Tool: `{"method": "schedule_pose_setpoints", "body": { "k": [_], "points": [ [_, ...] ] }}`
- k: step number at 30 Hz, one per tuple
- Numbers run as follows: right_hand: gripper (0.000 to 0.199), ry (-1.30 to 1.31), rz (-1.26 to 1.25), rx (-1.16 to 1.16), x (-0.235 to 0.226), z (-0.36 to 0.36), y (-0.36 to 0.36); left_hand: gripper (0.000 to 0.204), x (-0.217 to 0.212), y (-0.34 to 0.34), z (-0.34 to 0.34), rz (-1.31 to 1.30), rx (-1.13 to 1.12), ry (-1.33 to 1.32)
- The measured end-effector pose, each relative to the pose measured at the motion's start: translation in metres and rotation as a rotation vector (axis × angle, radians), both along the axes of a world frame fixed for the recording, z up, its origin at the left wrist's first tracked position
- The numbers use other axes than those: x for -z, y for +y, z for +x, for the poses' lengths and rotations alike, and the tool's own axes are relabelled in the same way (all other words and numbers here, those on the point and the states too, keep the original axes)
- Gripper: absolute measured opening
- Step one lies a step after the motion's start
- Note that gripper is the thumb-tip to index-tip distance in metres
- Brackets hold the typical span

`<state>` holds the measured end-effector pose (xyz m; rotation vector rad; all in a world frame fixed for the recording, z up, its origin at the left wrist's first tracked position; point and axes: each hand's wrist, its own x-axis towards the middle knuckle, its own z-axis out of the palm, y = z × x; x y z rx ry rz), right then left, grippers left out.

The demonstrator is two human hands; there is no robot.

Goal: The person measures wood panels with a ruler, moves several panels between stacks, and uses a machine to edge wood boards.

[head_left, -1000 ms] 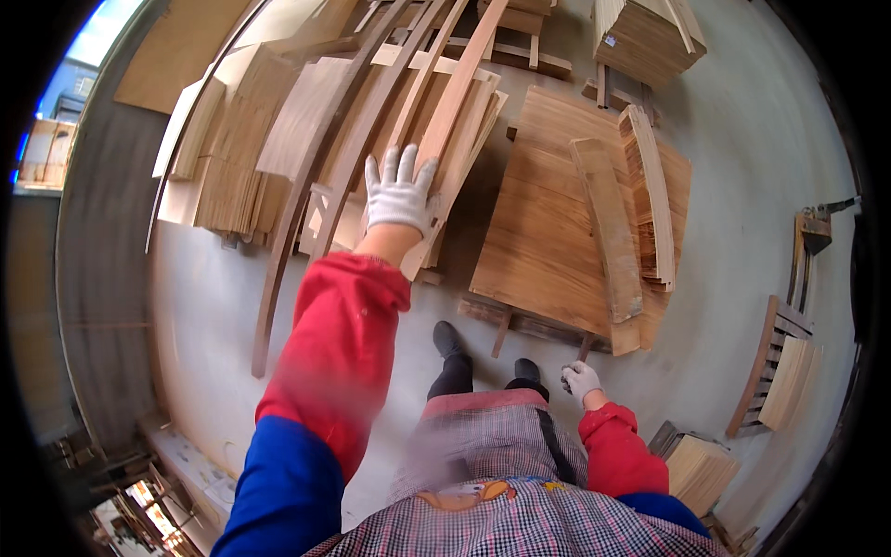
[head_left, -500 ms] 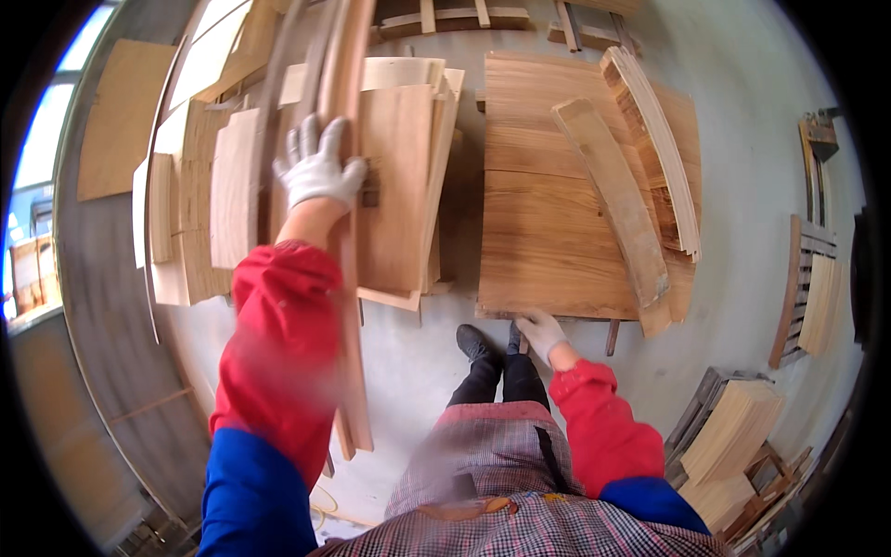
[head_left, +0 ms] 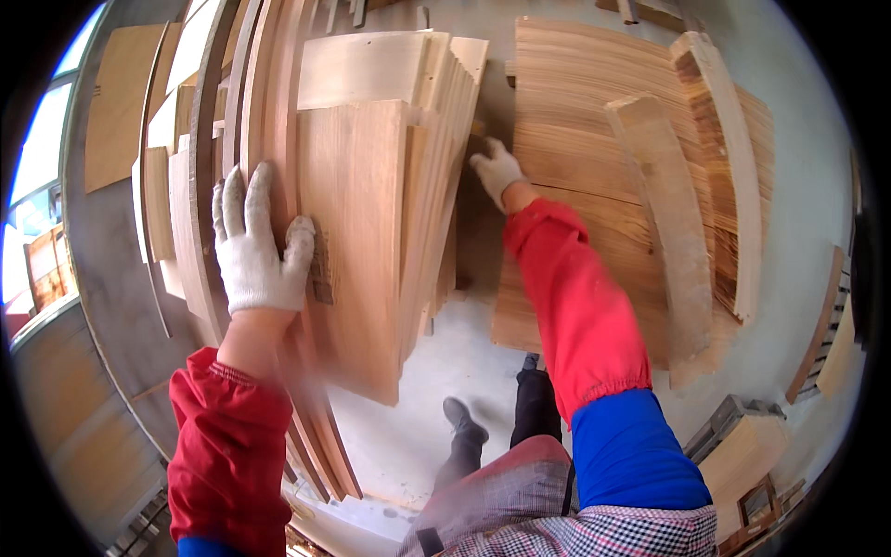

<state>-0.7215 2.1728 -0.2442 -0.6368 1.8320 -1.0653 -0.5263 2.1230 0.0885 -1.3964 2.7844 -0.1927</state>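
Note:
My left hand (head_left: 260,246), in a white work glove, lies flat with its fingers apart on long, narrow wooden strips (head_left: 271,121). Its thumb reaches toward a stack of light wooden boards (head_left: 357,232) just right of the strips. My right hand (head_left: 498,174), also gloved, is stretched out over the gap between that stack and a wide wooden panel (head_left: 575,139). Its fingers are slightly bent and apart, and I see nothing held in them. Two thick, curved wooden pieces, a plain one (head_left: 664,213) and a rough-edged one (head_left: 724,167), rest on the panel.
More boards (head_left: 190,213) stand left of the strips, by a brown sheet (head_left: 125,107). A slatted wooden frame (head_left: 821,325) is at the far right. Light boards (head_left: 742,455) are piled at the lower right. My feet (head_left: 464,418) are on the pale floor.
My right hand has left the panel's near edge and moved forward and left to the gap. My left hand is lower in view on the strips. My body has shifted toward the stack.

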Motion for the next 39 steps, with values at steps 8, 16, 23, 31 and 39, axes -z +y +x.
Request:
{"method": "schedule_pose_setpoints", "body": {
  "k": [8, 16, 23, 31, 39],
  "points": [
    [0.044, 0.133, 0.418, -0.111, 0.031, -0.04, -0.079, 0.059, -0.002, -0.001, -0.003, 0.047, 0.035, -0.02],
    [0.05, 0.137, 0.385, -0.227, -0.025, -0.023, -0.046, 0.056, -0.002, 0.002, 0.0, 0.023, 0.005, -0.074],
    [0.035, 0.025, 0.262, 0.011, -0.028, -0.07, 0.026, 0.056, -0.003, 0.002, -0.005, 0.031, 0.004, -0.06],
    [0.011, -0.409, 0.15, 0.353, -0.016, -0.094, 0.06, 0.058, -0.001, 0.001, -0.005, 0.025, 0.007, -0.019],
    [0.011, -0.445, 0.136, 0.385, -0.019, -0.089, 0.058, 0.056, 0.0, 0.0, -0.001, -0.013, 0.016, -0.057]
  ]
}}
